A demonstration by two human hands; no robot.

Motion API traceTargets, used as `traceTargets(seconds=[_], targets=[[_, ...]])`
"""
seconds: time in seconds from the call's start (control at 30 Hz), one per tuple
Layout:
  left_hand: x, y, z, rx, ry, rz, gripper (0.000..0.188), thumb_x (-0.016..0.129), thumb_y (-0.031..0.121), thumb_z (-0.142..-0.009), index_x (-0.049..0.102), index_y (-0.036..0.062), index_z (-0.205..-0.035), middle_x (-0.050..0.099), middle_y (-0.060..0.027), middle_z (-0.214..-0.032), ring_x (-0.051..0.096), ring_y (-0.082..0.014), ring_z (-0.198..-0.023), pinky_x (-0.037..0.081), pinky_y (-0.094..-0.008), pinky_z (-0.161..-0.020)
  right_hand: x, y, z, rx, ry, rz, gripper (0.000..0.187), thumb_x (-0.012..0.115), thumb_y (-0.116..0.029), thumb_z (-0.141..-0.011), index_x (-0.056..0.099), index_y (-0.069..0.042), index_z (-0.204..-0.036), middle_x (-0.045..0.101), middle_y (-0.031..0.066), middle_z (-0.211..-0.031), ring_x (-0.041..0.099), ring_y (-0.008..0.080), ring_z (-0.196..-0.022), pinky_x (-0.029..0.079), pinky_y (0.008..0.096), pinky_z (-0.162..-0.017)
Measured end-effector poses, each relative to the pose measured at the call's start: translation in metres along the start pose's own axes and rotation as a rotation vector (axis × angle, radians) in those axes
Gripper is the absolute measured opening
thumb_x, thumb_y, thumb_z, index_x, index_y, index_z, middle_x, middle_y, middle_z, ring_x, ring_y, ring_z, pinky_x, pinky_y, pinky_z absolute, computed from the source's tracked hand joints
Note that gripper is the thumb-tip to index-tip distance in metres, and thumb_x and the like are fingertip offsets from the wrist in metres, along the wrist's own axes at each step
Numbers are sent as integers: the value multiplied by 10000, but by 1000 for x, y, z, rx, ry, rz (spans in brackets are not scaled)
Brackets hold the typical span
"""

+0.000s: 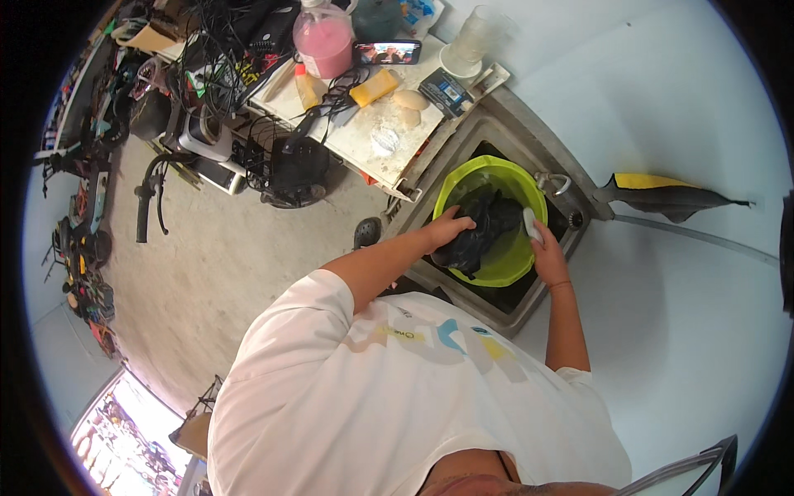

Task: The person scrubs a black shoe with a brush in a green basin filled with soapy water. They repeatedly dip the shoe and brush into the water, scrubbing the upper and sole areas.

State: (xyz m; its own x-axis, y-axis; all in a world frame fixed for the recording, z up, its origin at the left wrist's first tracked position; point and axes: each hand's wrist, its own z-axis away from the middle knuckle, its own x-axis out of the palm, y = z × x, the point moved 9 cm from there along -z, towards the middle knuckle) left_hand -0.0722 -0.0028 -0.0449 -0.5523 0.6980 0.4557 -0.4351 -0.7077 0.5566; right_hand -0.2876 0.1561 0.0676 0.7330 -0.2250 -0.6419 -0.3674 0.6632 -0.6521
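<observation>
A lime-green basin (510, 266) sits in the grey sink (529, 307). Bunched dark cloth (484, 227) fills its left part and looks wet. My left hand (447, 229) is at the basin's left rim, closed on the cloth with the thumb lying over it. At the right rim my right hand (549, 255) grips a white bar of soap (531, 224), its upper end showing past the fingers. The soap is apart from the cloth. Part of the cloth under my left hand is hidden.
A metal tap (552, 182) stands by the basin's far right rim. The white table (364, 136) beside the sink bears a pink-liquid jug (322, 43), a yellow sponge (374, 88), a lit phone (387, 53) and a dark box (447, 91). A black-and-yellow cloth (674, 194) hangs on the right wall.
</observation>
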Motion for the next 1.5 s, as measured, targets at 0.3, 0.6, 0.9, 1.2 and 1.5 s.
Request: traceTargets(seconds=[0.3, 0.6, 0.9, 1.2, 1.5], targets=[[8, -14, -2, -20, -93, -19, 1156, 781, 436, -815, 195, -1, -1711, 523, -231, -1575, 613, -313, -1335, 484, -407, -1133, 149, -227, -108, -576, -266, -19, 470, 634, -127, -1044, 592, -125, -1513, 646, 197, -1408, 645, 375, -1247, 514, 422, -1055], [0, -31, -22, 41, -51, -45, 1175, 779, 482, -788, 225, 8, -1710, 499, -229, -1612, 596, -328, -1371, 460, -419, -1159, 204, -285, -136, -741, -209, 380, 466, 621, -175, -1021, 627, -233, -1483, 649, 155, -1206, 662, 400, -1082, 556, 495, -936], [0, -19, -21, 92, -64, -17, 1200, 767, 493, -795, 178, -3, -1715, 505, -250, -1594, 586, -329, -1365, 444, -411, -1168, 211, -294, -142, -750, -147, 475, 478, 637, -158, -1011, 634, -232, -1484, 665, 139, -1195, 675, 386, -1059, 562, 484, -912], [9, -1, 6, 76, -37, -6, 1160, 766, 482, -824, 189, 24, -1720, 527, -211, -1579, 584, -315, -1364, 445, -425, -1158, 215, -281, -134, -620, -256, 384, 478, 629, -161, -1021, 617, -192, -1498, 675, 141, -1334, 653, 374, -1199, 537, 458, -1024], [4, -19, -12, -18, -105, 237, 507, 685, 390, -950, 613, 125, -1377, 731, -123, -1210, 741, -276, -1037, 595, -439, -944, 128, -205, -139, -460, -236, -380, 552, 678, -26, -994, 541, -45, -1528, 691, 79, -1240, 642, 171, -1109, 517, 330, -991]])
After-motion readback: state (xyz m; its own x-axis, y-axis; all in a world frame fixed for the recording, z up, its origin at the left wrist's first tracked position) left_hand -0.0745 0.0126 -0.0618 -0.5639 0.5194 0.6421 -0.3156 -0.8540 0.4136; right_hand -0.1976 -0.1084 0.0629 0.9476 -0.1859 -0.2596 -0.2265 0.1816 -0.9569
